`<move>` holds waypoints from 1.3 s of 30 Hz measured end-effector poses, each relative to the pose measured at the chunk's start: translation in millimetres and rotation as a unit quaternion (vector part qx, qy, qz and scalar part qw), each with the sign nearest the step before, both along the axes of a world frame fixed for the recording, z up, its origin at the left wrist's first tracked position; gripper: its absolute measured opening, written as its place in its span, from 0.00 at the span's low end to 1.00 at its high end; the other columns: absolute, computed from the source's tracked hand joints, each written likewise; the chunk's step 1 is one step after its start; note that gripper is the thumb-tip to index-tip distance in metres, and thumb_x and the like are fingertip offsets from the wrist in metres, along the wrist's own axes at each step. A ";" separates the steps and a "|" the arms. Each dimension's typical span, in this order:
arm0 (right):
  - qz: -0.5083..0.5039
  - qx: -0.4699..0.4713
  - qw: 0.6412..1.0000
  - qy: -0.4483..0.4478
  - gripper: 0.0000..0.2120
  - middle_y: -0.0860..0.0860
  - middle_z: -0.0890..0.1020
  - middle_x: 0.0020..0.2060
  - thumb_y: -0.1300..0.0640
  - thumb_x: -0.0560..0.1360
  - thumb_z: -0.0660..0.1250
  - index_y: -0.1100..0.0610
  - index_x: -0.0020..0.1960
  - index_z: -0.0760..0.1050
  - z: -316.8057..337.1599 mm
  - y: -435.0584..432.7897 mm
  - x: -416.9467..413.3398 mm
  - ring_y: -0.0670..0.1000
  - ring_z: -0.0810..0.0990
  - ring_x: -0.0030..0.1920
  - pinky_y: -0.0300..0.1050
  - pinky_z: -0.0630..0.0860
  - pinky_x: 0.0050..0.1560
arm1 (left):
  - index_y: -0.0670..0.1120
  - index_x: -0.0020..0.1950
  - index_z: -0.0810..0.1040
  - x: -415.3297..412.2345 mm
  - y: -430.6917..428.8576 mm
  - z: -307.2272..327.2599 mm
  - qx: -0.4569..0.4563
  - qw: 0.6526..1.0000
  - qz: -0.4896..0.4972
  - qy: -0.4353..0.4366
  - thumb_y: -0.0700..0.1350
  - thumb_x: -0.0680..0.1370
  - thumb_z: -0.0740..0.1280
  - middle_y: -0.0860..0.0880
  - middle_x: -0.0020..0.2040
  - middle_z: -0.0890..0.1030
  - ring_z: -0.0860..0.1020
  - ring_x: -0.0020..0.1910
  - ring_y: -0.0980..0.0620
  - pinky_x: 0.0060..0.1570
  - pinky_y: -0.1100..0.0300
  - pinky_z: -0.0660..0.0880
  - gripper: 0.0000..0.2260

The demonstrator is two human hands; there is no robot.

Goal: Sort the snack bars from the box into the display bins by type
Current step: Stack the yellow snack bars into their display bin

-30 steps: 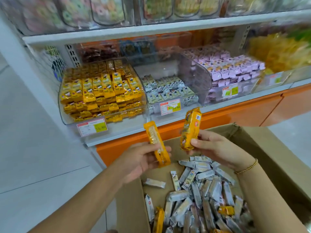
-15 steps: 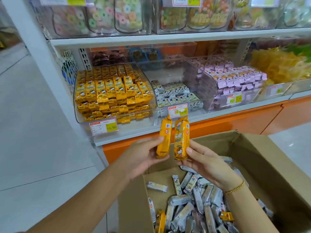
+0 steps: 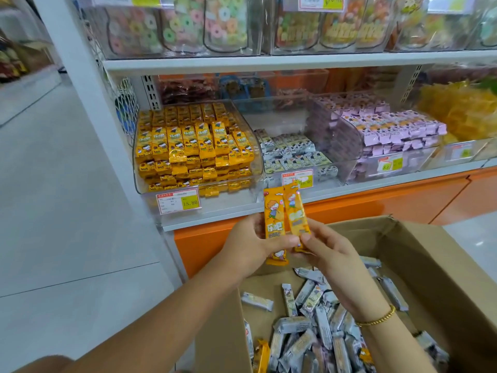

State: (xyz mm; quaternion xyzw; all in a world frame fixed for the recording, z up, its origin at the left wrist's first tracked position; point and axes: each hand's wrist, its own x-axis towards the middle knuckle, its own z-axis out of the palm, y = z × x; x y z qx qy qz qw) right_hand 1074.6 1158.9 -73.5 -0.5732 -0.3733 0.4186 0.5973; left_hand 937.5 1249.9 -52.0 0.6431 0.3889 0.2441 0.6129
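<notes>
Two orange snack bars stand upright side by side above the cardboard box. My left hand pinches the left orange bar. My right hand pinches the right orange bar, which lies partly behind the left one. The box holds many grey-white bars and a few orange ones. On the shelf behind stand a clear bin of orange bars, a bin of grey-white bars and a bin of pink bars.
Price tags hang on the bin fronts. Clear bins of ring candy fill the upper shelf, yellow packets lie at the right. The orange shelf base sits behind the box, grey floor to the left.
Both hands brought the two orange bars together until they overlap, and rose slightly toward the shelf. The view shifted up and nearer the bins.
</notes>
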 end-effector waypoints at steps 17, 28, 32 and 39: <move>-0.203 0.118 0.866 -0.442 0.30 0.48 0.70 0.54 0.48 0.68 0.71 0.54 0.67 0.68 29.3 63.8 -38.0 0.50 0.71 0.55 0.40 0.69 0.55 | 0.42 0.55 0.79 8.5 33.9 51.4 -0.195 0.945 0.038 -0.259 0.42 0.71 0.69 0.44 0.48 0.85 0.84 0.43 0.51 0.45 0.57 0.81 0.13; -0.213 0.030 0.799 -0.561 0.22 0.58 0.71 0.56 0.52 0.71 0.67 0.51 0.65 0.74 63.5 189.6 -32.7 0.59 0.68 0.54 0.49 0.69 0.51 | 0.47 0.78 0.52 -24.2 145.6 50.4 0.499 0.816 -0.008 0.292 0.48 0.80 0.63 0.50 0.79 0.50 0.44 0.77 0.51 0.74 0.57 0.42 0.31; -0.201 0.040 0.757 -0.620 0.20 0.60 0.77 0.59 0.54 0.71 0.68 0.58 0.62 0.77 63.6 217.2 -41.0 0.62 0.72 0.51 0.54 0.72 0.53 | 0.47 0.78 0.54 -30.1 158.3 46.3 0.492 0.815 -0.010 0.306 0.46 0.79 0.64 0.49 0.78 0.55 0.50 0.77 0.52 0.74 0.59 0.43 0.31; -0.211 -0.017 0.738 -0.641 0.24 0.56 0.75 0.64 0.53 0.76 0.61 0.53 0.71 0.69 63.6 218.0 -45.9 0.61 0.68 0.57 0.50 0.69 0.52 | 0.48 0.78 0.51 -29.8 157.8 41.5 0.501 0.796 -0.003 0.340 0.47 0.80 0.61 0.49 0.79 0.51 0.47 0.77 0.52 0.73 0.60 0.40 0.30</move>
